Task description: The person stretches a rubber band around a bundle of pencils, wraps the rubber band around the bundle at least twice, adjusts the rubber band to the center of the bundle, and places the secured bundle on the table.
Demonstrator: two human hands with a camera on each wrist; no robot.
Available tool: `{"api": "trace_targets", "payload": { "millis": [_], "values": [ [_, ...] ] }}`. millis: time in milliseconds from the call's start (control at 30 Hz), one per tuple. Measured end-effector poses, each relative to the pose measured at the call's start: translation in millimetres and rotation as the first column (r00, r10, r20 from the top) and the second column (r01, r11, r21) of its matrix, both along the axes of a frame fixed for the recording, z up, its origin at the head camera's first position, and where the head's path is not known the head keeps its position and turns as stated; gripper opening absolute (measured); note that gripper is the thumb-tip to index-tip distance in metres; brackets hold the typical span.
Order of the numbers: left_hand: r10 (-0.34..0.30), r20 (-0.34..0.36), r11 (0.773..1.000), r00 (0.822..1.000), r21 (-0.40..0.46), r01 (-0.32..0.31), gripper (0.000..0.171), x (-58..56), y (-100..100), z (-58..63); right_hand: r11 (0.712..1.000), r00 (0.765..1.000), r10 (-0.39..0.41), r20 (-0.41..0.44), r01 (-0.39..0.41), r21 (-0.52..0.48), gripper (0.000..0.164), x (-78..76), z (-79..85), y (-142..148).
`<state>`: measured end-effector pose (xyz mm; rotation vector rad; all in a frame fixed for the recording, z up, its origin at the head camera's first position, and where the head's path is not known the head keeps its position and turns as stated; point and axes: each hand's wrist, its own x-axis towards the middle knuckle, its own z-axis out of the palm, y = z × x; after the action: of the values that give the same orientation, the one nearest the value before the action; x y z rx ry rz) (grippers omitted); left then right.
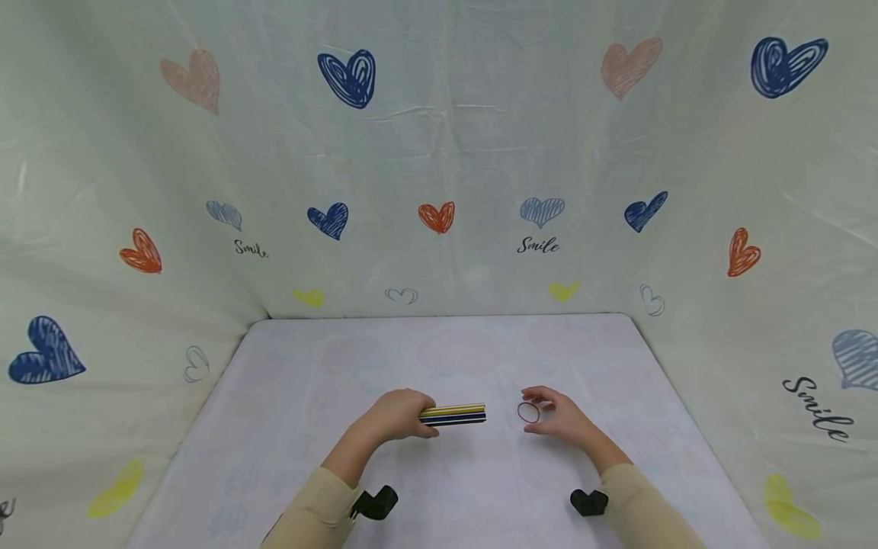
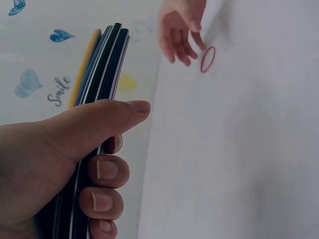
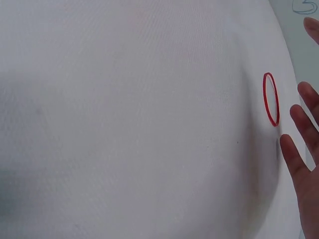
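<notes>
A bundle of several long, slim pencils [image 1: 454,415], in yellow, blue and dark tones, is gripped by my left hand [image 1: 400,415]. In the left wrist view the thumb lies across the pencils [image 2: 99,82] and the fingers curl round from the other side. My right hand [image 1: 564,421] is a little way right of the pencil ends, its fingers spread and loosely bent. Right at its fingertips is a thin red rubber band [image 1: 518,412], an oval loop. The right wrist view has this band [image 3: 265,97] just beside the fingertips [image 3: 305,122], over the white surface.
Both hands are above a white-covered table [image 1: 309,358]. A pale curtain [image 1: 439,152] printed with hearts and "Smile" lettering rises behind it and along both sides. Dark wrist straps with a camera mount [image 1: 376,503] sit at the cuffs of the beige sleeves.
</notes>
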<state>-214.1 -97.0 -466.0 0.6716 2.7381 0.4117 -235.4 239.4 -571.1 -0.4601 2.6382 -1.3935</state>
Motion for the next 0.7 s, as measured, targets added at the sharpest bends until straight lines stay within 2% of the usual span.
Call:
{"api": "trace_targets", "payload": {
  "millis": [200, 367, 700],
  "values": [
    [-0.008, -0.001, 1.0, 1.0, 0.007, 0.008, 0.018, 1.3, -0.6, 1.2, 0.999, 0.999, -0.008, 0.045, 0.006, 0.036, 0.057, -8.6, -10.2, 2.7],
    [-0.008, 0.003, 1.0, 1.0, 0.01, 0.008, 0.019, 0.6, -0.2, 0.9, 0.998, 0.999, -0.007, 0.05, 0.004, 0.06, 0.053, -10.6, -12.6, 3.9],
    [0.0, -0.001, 1.0, 1.0, 0.011, 0.0, 0.019, 0.7, -3.4, -2.9, 0.999, 0.997, -0.03, 0.07, 0.028, 0.03, 0.05, -14.1, -17.7, 11.9]
  ]
}}
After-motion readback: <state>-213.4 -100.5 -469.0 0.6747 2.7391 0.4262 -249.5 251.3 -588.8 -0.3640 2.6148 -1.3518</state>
